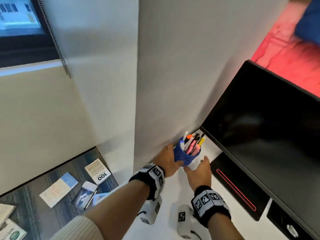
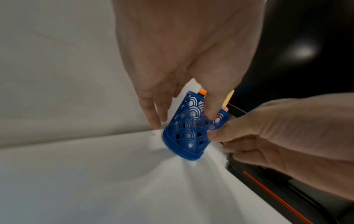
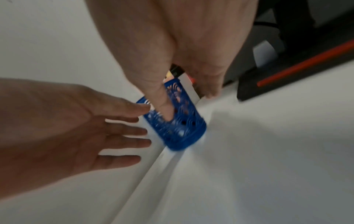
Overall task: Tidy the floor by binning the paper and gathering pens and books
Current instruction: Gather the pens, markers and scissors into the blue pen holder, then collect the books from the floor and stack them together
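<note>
A blue lattice pen holder (image 1: 181,155) full of pens and markers (image 1: 192,142) stands on the white desk (image 1: 173,196), in the corner by the wall. My left hand (image 1: 168,160) is at its left side with straight, spread fingers (image 3: 124,131) and its thumb (image 2: 210,112) touching the lattice. My right hand (image 1: 199,168) is at its right side. The right thumb (image 3: 164,109) presses the holder (image 3: 182,127), while the right fingers reach past it to the desk. Several books (image 1: 58,189) lie on the dark floor at lower left.
A black monitor (image 1: 268,135) stands right of the holder, its base (image 1: 233,187) marked with a red stripe. The wall is directly behind the holder. A red bed cover (image 1: 285,49) lies beyond the monitor and a window (image 1: 17,23) is at upper left.
</note>
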### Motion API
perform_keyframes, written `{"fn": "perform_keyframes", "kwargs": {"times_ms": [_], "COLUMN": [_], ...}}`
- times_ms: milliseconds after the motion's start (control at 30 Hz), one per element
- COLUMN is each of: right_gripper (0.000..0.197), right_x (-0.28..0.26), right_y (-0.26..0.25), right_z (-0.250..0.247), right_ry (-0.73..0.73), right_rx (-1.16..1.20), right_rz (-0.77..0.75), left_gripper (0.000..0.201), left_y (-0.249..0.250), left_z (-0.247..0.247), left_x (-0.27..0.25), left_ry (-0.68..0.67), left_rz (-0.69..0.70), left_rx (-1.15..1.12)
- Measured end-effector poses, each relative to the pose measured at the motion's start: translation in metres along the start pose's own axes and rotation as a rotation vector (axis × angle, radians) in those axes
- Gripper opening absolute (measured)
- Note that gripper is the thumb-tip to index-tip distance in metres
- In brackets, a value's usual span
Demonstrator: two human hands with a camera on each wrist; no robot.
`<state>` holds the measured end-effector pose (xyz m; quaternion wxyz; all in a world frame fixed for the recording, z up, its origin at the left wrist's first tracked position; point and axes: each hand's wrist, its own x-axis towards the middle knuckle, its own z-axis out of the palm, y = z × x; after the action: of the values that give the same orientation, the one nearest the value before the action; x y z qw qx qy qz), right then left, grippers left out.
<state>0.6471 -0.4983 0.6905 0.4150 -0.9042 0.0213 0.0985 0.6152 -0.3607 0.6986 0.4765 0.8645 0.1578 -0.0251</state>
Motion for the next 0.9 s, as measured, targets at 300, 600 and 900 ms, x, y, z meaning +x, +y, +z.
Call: {"fn": "perform_keyframes", "kwargs": {"times_ms": [300,600,900], "right_gripper": [0.022,0.014,0.012], "right_x": [-0.155,-0.277,-0.234], "right_y": [-0.036,-0.082,0.114], "right_z": [0.086,0.278,0.565], "right_ry": [-0.010,-0.264,-0.899], "right_rx": [0.036,-0.163,-0.727], "right_rz": [0.001,-0.515,-0.361], "left_gripper": [0.023,0.007,0.015], "left_y": [-0.110,-0.355,-0.642], "left_z": [-0.092,-0.211,-0.104], "left_x": [-0.137,-0.266,-0.266], "left_ry": [-0.141,0.037,-0.104], "left_rz": [-0.064,-0.409,-0.638], "left_rx": [0.170,0.177,0.230]}}
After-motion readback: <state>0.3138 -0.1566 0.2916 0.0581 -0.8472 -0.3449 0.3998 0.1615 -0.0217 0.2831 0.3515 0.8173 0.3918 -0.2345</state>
